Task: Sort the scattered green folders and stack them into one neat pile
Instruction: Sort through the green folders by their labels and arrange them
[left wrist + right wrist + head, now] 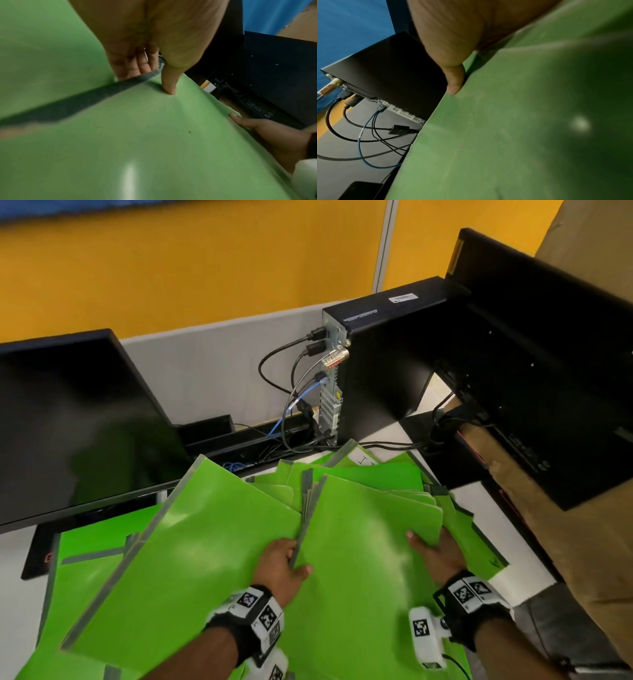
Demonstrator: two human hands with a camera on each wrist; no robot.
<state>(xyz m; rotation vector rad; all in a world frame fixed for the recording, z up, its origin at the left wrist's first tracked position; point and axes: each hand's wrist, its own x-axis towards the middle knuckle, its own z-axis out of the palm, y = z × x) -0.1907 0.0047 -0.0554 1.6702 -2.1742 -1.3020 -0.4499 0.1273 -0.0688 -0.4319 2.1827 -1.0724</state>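
Note:
Between both hands is a bundle of green folders point(359, 559), its top sheet glossy. My left hand point(284, 563) grips the bundle's grey left edge, thumb on top point(169, 86) and fingers point(137, 66) underneath. My right hand point(433, 553) holds the right edge, thumb on top point(455, 82), the other fingers hidden below. Another large green folder point(191, 559) lies tilted to the left. More green folders point(359, 474) fan out behind, and others point(89, 542) lie flat at the left.
A black monitor point(75, 422) stands at the left. A black computer case point(383, 364) with cables point(291, 392) stands behind the folders. A second black monitor point(548, 354) and brown cardboard point(548, 508) are at the right. The white desk point(520, 577) shows at the right.

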